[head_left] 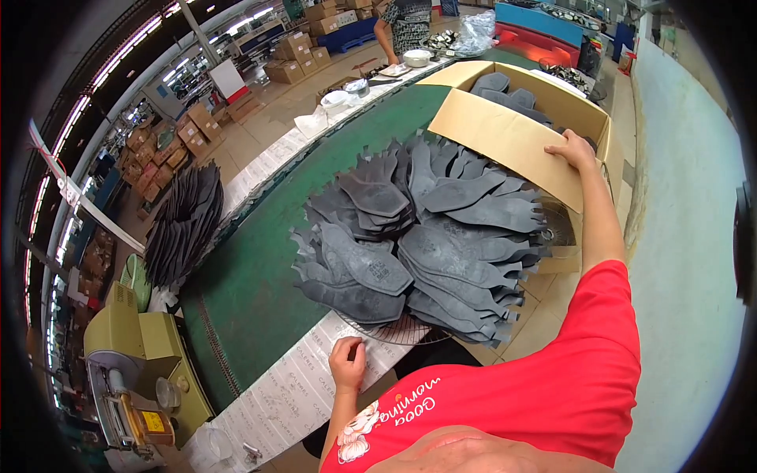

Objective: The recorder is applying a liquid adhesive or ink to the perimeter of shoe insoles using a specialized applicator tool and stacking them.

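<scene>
A large pile of dark grey, sole-shaped sheets [457, 251] with ragged edges lies fanned out in overlapping stacks. Under its near edge shows the wire rim of a round rack [406, 329]. My right hand [574, 150] reaches out to the far right and grips the top edge of a cardboard box flap [505, 134]. Inside that open box lie more dark grey sole-shaped pieces [505, 93]. My left hand [347, 364] is curled closed beside the rack's near rim, over the printed white strip [303, 370]; nothing shows in its fingers.
A green conveyor belt [260, 260] runs away beneath the pile. Another stack of dark sheets [185, 225] sits along its left edge. A yellow-green machine [150, 355] stands at the near left. Another person [406, 35] is at the far end. A pale wall [686, 236] bounds the right.
</scene>
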Demonstrator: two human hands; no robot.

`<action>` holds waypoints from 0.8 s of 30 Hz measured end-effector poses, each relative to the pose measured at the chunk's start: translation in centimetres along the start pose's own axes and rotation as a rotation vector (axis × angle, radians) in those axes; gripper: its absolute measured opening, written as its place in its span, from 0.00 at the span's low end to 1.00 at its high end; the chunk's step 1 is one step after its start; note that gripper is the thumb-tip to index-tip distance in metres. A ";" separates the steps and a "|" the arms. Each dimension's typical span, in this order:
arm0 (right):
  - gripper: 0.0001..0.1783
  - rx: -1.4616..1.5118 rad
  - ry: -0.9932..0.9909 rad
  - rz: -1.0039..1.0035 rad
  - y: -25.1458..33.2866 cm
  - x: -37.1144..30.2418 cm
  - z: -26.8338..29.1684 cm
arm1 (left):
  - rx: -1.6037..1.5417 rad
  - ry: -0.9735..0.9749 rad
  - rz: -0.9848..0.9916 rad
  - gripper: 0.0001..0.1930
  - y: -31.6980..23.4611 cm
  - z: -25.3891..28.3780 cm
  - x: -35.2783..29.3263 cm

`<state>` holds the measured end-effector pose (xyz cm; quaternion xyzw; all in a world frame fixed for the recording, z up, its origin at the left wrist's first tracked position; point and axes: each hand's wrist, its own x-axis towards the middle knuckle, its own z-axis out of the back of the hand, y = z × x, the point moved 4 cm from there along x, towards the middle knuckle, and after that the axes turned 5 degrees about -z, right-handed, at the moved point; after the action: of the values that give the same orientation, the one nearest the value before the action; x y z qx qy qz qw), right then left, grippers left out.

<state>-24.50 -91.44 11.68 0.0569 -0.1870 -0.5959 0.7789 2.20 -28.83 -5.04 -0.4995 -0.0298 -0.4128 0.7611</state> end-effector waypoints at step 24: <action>0.28 -0.215 0.418 0.007 -9.6 15.5 -4.5 | 0.195 0.040 0.022 0.03 -0.5 -0.8 0.5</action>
<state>-28.18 -109.52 7.96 0.0950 0.0426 -0.5850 0.8043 1.88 -29.88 -4.81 -0.4150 -0.0490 -0.4094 0.8110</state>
